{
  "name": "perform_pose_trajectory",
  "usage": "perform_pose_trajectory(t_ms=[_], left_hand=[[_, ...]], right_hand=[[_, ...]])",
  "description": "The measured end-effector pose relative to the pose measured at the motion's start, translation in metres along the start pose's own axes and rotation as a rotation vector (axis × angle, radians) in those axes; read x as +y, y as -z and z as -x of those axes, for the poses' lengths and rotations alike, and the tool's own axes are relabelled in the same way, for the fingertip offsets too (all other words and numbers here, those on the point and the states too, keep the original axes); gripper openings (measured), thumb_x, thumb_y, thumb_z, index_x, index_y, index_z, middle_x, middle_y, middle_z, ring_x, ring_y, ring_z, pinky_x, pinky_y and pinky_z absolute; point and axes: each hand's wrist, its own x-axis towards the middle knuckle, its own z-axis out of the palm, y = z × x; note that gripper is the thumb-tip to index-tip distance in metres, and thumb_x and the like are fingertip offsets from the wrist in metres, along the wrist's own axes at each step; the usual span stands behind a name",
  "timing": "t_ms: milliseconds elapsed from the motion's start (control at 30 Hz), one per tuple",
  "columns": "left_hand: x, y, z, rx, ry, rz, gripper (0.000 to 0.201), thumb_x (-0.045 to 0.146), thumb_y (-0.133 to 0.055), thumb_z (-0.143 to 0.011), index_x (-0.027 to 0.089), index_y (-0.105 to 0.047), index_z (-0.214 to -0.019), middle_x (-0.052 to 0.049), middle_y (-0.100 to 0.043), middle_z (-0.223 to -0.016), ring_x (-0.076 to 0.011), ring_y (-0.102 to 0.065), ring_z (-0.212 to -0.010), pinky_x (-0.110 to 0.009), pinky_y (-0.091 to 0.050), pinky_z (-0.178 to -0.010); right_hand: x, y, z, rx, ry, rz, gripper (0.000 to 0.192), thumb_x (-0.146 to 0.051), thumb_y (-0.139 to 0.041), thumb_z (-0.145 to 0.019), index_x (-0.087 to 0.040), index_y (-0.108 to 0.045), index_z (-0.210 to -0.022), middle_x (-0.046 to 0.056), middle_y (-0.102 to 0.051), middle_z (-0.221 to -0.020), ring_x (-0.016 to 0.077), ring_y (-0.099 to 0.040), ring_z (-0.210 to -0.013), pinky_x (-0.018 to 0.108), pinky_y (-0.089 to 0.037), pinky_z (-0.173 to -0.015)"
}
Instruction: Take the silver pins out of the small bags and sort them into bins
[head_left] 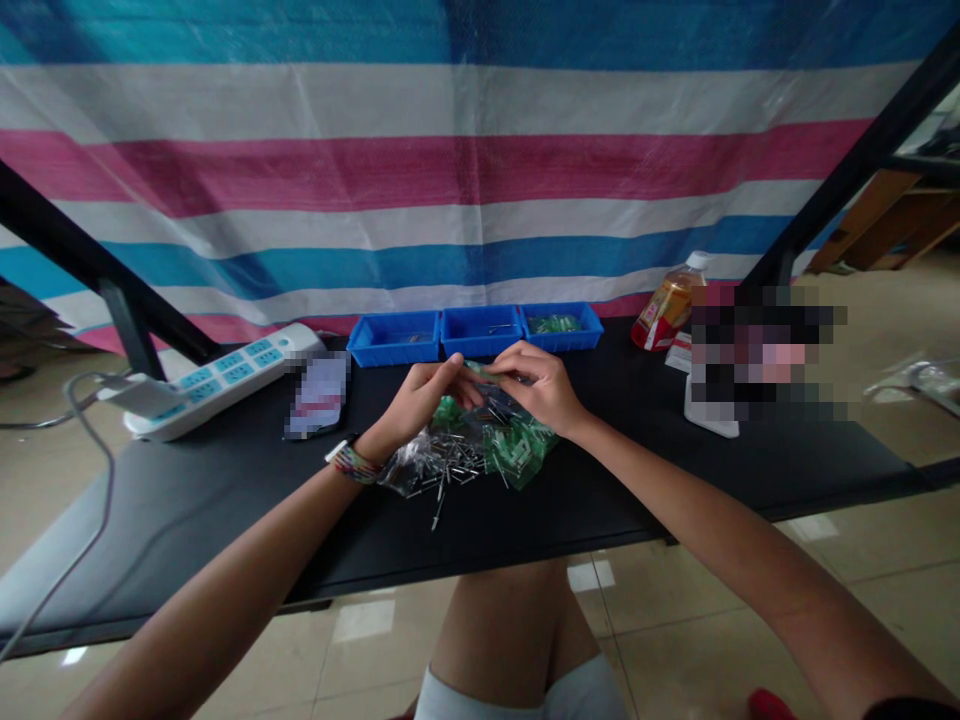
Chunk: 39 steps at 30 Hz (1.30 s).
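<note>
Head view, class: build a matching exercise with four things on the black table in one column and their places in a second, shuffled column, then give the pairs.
Things:
1. power strip
2. drink bottle
3. blue trays
4. pile of metal pins and green parts

Places:
A. right end, at the back
B. under the hands
C. left end
D. back edge, in the middle

Pairs: 1-C, 2-A, 3-D, 4-B

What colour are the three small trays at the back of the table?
The three small trays are blue; the head view shows them clearly.
</note>
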Motion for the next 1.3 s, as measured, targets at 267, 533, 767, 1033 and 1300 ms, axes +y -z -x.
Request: perform_pose_trajectory(t_ms=[267,533,767,1033,1300], left_hand=[[0.0,0.003,-0.002,0.013,0.005,-0.005,0.037,0.052,-0.074,-0.093,0.018,-0.076,-0.08,-0.01,-0.08,-0.082,-0.0212,-0.072,-0.069,-0.034,-0.059,-0.067],[0.003,0.004,-0.001,0.038,-0.075,-0.139,0.034,0.05,-0.073,-0.096,0.019,-0.077,-0.084,-0.006,-0.078,-0.077,-0.0212,-0.074,-0.072,-0.032,-0.056,-0.068],[-0.001,0.005,0.003,0.117,-0.15,-0.428,0.042,0.054,-0.053,-0.108,0.02,-0.072,-0.091,-0.004,-0.077,-0.076,-0.0202,-0.069,-0.071,-0.032,-0.052,-0.068],[-0.005,0.009,0.002,0.149,-0.193,-0.596,0.025,0.037,-0.054,-0.103,0.021,-0.072,-0.095,-0.005,-0.08,-0.086,-0.0234,-0.074,-0.081,-0.035,-0.053,-0.075],[-0.017,0.013,-0.001,0.053,-0.188,-0.881,0.029,0.029,-0.058,-0.095,0.021,-0.082,-0.109,-0.012,-0.079,-0.116,-0.0331,-0.071,-0.107,-0.052,-0.052,-0.103]], right_hand=[[0.0,0.003,0.001,-0.005,-0.011,0.037,0.026,-0.021,-0.064,-0.097,-0.029,-0.081,-0.115,0.008,-0.069,-0.127,0.0243,-0.068,-0.118,0.046,-0.06,-0.104],[0.006,-0.008,0.001,-0.01,-0.362,-0.394,0.044,-0.049,-0.083,-0.084,-0.026,-0.069,-0.119,0.006,-0.074,-0.105,0.0241,-0.074,-0.093,0.038,-0.07,-0.074],[0.018,0.018,-0.014,0.197,-0.305,-0.25,0.039,-0.056,-0.084,-0.082,-0.023,-0.069,-0.096,0.004,-0.072,-0.09,0.0233,-0.076,-0.079,0.034,-0.067,-0.059],[0.055,0.106,-0.024,0.293,-0.06,0.776,0.037,-0.043,-0.061,-0.102,-0.018,-0.078,-0.124,0.017,-0.075,-0.128,0.0371,-0.069,-0.124,0.055,-0.059,-0.107],[0.04,0.066,-0.015,-0.029,0.025,0.726,0.024,-0.024,-0.063,-0.098,-0.021,-0.08,-0.114,0.013,-0.077,-0.112,0.0326,-0.069,-0.111,0.05,-0.054,-0.104]])
